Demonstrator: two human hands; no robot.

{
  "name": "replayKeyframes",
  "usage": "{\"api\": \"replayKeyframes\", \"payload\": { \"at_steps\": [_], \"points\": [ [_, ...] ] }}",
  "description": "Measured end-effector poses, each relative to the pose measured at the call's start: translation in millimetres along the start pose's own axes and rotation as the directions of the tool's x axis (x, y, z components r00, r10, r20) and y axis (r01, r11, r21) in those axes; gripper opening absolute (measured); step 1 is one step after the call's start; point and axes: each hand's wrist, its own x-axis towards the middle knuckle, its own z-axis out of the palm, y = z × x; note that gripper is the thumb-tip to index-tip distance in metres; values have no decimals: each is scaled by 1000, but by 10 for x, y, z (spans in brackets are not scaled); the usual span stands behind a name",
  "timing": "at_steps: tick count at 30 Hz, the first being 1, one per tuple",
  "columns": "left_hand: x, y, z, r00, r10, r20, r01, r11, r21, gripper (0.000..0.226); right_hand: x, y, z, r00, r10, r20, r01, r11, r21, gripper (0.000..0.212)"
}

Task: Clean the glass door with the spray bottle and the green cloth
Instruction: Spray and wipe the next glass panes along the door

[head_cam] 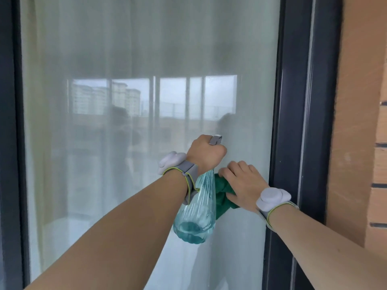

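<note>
A dark-framed glass door (146,122) backed by pale curtains fills the view. The spray bottle (195,212) is gripped by the left hand (206,153), nozzle toward the pane. The green cloth (225,191) is pressed on the glass under the right hand (240,181). Wiping seems underway; broader strokes are needed next.

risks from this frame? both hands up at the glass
1. The left hand holds the bottle right beside the right hand; they may collide, or spray may hit the hand instead of the glass.
2. The cloth is bunched, so it may wipe little and streak.
3. The nozzle sits close to the glass, so spray may pool and run.
</note>
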Motion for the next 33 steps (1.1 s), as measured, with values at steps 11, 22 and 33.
{"api": "replayKeyframes", "payload": {
  "at_steps": [11,22,33],
  "points": [
    [-1,130,356,998,-64,-27,67,984,163,16,-244,25,78,992,79,-96,-86,993,-75,60],
    [-8,88,-137,973,-9,-231,33,994,99,16,461,396,-276,815,466,-344,-484,874,40,52],
    [-19,-251,-156,964,-57,-259,81,993,83,25,285,202,-107,733,591,-337,-592,798,112,51]
  ]
}}
